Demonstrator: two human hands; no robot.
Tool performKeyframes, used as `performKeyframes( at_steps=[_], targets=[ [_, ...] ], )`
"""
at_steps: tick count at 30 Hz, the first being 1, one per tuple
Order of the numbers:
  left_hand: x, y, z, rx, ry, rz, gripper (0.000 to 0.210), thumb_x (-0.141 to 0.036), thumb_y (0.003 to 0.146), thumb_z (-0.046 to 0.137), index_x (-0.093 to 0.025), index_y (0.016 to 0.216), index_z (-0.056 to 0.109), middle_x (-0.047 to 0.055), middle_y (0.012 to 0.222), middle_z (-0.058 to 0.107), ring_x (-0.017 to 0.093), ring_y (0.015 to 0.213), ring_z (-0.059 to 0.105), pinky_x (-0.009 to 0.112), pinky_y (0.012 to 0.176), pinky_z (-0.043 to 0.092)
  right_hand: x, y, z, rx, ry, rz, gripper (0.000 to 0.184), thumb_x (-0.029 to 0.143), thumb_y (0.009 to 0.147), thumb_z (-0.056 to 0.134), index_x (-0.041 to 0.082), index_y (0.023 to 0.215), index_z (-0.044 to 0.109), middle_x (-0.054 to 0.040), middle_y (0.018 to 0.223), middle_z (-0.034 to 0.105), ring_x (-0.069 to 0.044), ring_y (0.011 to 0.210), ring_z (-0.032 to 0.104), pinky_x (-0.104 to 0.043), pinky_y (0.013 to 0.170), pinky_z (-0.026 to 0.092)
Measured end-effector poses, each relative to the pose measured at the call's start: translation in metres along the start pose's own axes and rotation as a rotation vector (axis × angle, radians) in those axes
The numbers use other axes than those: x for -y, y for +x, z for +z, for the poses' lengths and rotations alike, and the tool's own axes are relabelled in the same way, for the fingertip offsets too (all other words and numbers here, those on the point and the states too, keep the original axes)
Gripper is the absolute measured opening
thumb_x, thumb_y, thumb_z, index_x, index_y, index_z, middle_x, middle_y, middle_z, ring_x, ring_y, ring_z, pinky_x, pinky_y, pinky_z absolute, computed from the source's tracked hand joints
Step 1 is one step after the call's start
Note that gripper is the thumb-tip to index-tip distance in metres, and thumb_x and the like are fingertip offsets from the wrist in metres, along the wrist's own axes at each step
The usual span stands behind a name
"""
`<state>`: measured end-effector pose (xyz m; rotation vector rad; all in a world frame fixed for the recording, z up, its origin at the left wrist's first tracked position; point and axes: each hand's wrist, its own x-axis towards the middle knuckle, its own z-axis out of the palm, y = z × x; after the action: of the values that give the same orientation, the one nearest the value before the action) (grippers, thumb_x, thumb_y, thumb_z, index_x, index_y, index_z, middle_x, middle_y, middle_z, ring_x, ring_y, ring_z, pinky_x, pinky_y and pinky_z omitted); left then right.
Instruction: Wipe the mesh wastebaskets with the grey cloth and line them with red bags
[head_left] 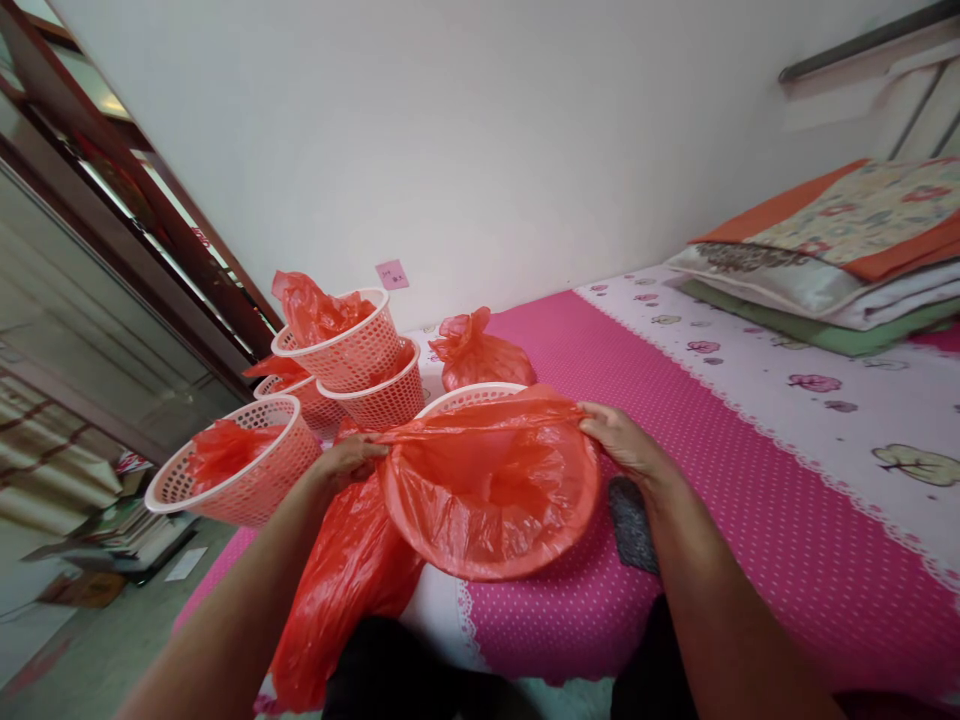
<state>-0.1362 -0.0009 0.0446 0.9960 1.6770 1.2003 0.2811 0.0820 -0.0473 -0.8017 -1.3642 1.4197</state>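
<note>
In front of me a round perforated basket (472, 396) stands on the bed, its near rim covered by a red plastic bag (495, 500) that lines the inside. My left hand (351, 460) pinches the bag's edge at the left of the rim. On the right side my right hand (619, 435) grips the same edge, which stretches taut between both hands across the opening. The basket's far rim shows bare white behind the stretched edge. Beneath my left forearm lies a heap of red plastic bags (337, 580).
Several pink baskets (247, 470) with red bags inside stand at the left, some stacked. A tied red bag (484, 355) sits behind the basket. A dark grey object (631, 525) lies by my right wrist. Folded bedding (825, 250) is at the far right, on the pink bedsheet (750, 480).
</note>
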Motion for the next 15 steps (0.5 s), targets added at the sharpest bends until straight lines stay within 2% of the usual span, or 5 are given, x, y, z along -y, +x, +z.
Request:
performKeyframes(
  at_steps=[3,6,11,15],
  targets=[
    [-0.009,0.005,-0.002,0.035,0.053,-0.066,0.015,-0.014,0.060,0.084,-0.018,0.070,0.073,0.006,0.063,0.073,0.020,0.056,0.067,0.029,0.053,0.053,0.000,0.001,0.000,0.010,-0.005,0.002,0.020,0.040,0.073,0.077,0.024,0.085,0.075,-0.0032,0.090,0.080,-0.021,0.079,0.072,-0.034,0.076,0.057],
    [-0.014,0.009,0.007,0.032,0.079,-0.076,0.013,-0.017,0.060,0.083,-0.017,0.064,0.071,0.008,0.061,0.071,0.018,0.053,0.064,0.029,0.054,0.053,0.001,0.001,0.003,0.014,-0.011,0.014,0.019,0.039,0.073,0.076,0.024,0.085,0.074,-0.0027,0.088,0.079,-0.021,0.078,0.073,-0.035,0.078,0.057],
    [-0.018,0.017,0.041,-0.037,0.137,0.039,0.019,-0.025,0.058,0.084,-0.018,0.060,0.066,0.003,0.056,0.066,0.015,0.050,0.057,0.026,0.052,0.045,0.004,0.000,0.006,0.031,0.011,0.008,0.023,0.037,0.072,0.075,0.024,0.091,0.076,-0.0023,0.092,0.081,-0.022,0.082,0.074,-0.034,0.078,0.058],
    [-0.021,0.025,0.075,-0.113,0.252,0.172,0.019,-0.028,0.064,0.082,-0.019,0.072,0.067,0.000,0.061,0.067,0.016,0.055,0.058,0.027,0.058,0.044,0.004,0.001,0.004,0.018,-0.030,0.005,0.022,0.038,0.070,0.076,0.023,0.087,0.076,-0.0018,0.089,0.080,-0.021,0.079,0.073,-0.032,0.075,0.057]
  ],
)
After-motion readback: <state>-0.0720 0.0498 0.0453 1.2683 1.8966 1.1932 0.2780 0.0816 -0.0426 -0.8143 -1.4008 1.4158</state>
